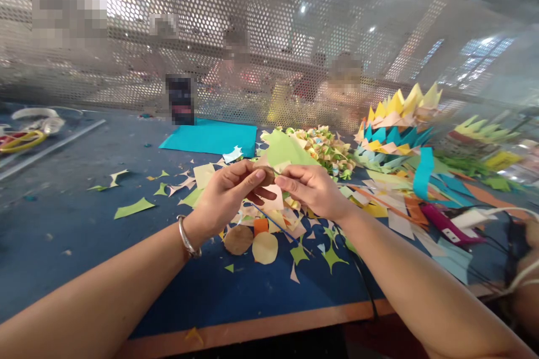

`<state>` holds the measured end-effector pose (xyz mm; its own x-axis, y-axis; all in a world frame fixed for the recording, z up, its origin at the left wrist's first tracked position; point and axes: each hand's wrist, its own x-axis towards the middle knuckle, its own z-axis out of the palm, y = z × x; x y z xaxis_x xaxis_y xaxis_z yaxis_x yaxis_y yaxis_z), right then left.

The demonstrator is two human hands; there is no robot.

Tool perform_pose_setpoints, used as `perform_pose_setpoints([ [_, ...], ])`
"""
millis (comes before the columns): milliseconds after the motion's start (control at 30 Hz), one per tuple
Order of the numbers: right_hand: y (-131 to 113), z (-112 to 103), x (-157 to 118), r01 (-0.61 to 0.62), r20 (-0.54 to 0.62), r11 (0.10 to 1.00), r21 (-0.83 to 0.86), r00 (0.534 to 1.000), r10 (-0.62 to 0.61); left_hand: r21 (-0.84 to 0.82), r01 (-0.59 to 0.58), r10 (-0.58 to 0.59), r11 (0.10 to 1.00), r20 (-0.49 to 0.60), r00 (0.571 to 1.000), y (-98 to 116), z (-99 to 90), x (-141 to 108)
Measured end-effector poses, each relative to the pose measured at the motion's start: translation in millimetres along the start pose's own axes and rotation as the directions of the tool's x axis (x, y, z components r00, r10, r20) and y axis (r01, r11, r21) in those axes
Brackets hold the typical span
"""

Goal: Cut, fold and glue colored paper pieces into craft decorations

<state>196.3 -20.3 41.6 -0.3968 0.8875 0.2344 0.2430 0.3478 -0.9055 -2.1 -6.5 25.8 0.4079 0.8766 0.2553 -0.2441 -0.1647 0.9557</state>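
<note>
Above the middle of the table, my left hand (231, 190) pinches a small brown piece (268, 176), perhaps paper, between thumb and fingers. My right hand (309, 189) is closed at that piece's right edge, thumb against fingertips. Fingers hide part of its shape. Below the hands lie a brown disc (238, 240) and a cream disc (265, 248), side by side. An orange paper piece (260, 227) sits just behind them, and a thin blue stick (280, 224) slants across the scraps. A silver bracelet (188, 237) circles my left wrist.
Cut paper scraps (298, 255) cover the table's middle. Behind are a turquoise sheet (210, 137), a dark pixelated object (180, 100) and curled paper bits (332, 151). Spiky paper stacks (396, 129), a magenta device (450, 224) and cables stand right. A perforated screen (269, 67) closes the back.
</note>
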Motion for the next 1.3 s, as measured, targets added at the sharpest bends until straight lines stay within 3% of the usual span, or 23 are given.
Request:
perform_pose_setpoints([
  [500,-2.2,-2.5,-1.0,-0.008,-0.012,0.991,-0.137,1.0,0.006,0.001,0.046,-0.046,0.999,0.026,0.999,2.1,-4.2,3.5],
  [1067,-0.3,-6.0,-1.1,0.035,0.041,0.954,-0.296,0.999,-0.024,0.157,0.05,-0.081,0.986,0.199,0.977,3.7,-13.8,8.1],
  [1300,0.2,-6.5,-1.0,0.058,0.04,0.94,-0.335,0.998,-0.047,0.178,0.046,-0.083,0.983,0.208,0.975,3.6,-14.2,9.0],
])
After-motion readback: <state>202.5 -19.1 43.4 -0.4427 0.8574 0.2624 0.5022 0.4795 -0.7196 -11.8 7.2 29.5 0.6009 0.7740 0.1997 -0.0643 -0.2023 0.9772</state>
